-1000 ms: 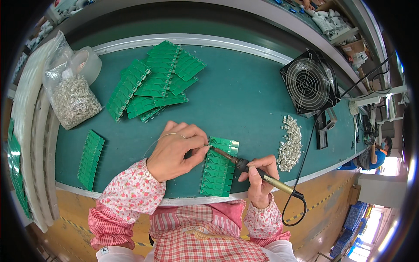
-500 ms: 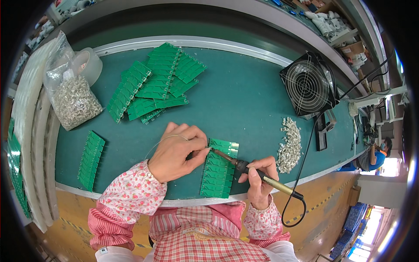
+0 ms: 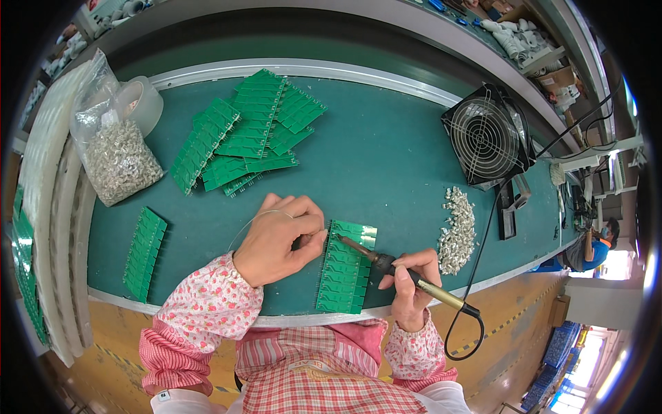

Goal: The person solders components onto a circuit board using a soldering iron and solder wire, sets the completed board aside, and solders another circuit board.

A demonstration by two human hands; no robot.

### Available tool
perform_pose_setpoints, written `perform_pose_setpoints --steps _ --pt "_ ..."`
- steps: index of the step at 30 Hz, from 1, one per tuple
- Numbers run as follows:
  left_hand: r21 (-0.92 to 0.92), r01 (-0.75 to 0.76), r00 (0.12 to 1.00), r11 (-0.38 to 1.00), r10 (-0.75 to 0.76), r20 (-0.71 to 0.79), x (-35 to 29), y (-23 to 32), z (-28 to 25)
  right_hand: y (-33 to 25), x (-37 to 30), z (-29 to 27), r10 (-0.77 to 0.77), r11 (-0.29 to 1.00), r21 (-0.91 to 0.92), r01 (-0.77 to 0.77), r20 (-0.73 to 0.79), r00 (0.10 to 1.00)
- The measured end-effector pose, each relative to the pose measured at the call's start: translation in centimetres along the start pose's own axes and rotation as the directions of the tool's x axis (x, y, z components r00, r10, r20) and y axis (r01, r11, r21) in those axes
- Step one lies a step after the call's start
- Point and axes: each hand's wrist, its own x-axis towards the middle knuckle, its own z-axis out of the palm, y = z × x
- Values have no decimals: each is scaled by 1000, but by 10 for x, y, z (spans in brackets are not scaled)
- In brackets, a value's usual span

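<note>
1. Bag (image 3: 118, 155) of small metal parts, clear plastic, lies far left of the circuit board strip (image 3: 347, 274), with one roll of tape (image 3: 141, 102) behind it.
2. One lone green strip (image 3: 144, 253) lies left of the worked strip; a loose pile of green boards (image 3: 243, 132), too overlapped to count, sits behind and to its left.
3. The left hand (image 3: 279, 238), pinching thin solder wire (image 3: 252, 222), touches the strip's upper left edge; it has barely shifted over the last second.
4. The right hand (image 3: 407, 283) grips one soldering iron (image 3: 386, 263), tip on the strip as before: same joint, judging by that.
5. One heap of metal clips (image 3: 456, 230) and one fan (image 3: 488, 136) stand right of the strip on the tabletop (image 3: 386, 159).
</note>
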Motion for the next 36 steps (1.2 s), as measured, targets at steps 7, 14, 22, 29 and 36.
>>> perform_pose_setpoints --steps 7,14,22,29,36 --pt "51 -20 1000 998 20 2 1 1 0 -1 3 2 -2 1000 2 2 31 1000" --pt "85 -24 999 996 23 23 2 2 1 -2 3 2 20 1000 6 -20 25 999" --pt "90 -42 999 995 41 16 2 0 2 0 4 3 28 1000 3 -28 13 1000" --pt "76 -25 1000 997 23 20 2 0 2 -1 4 3 54 998 -32 -52 32 998" --pt "82 -29 1000 996 28 14 4 1 3 1 5 3 13 999 39 -14 18 1000"
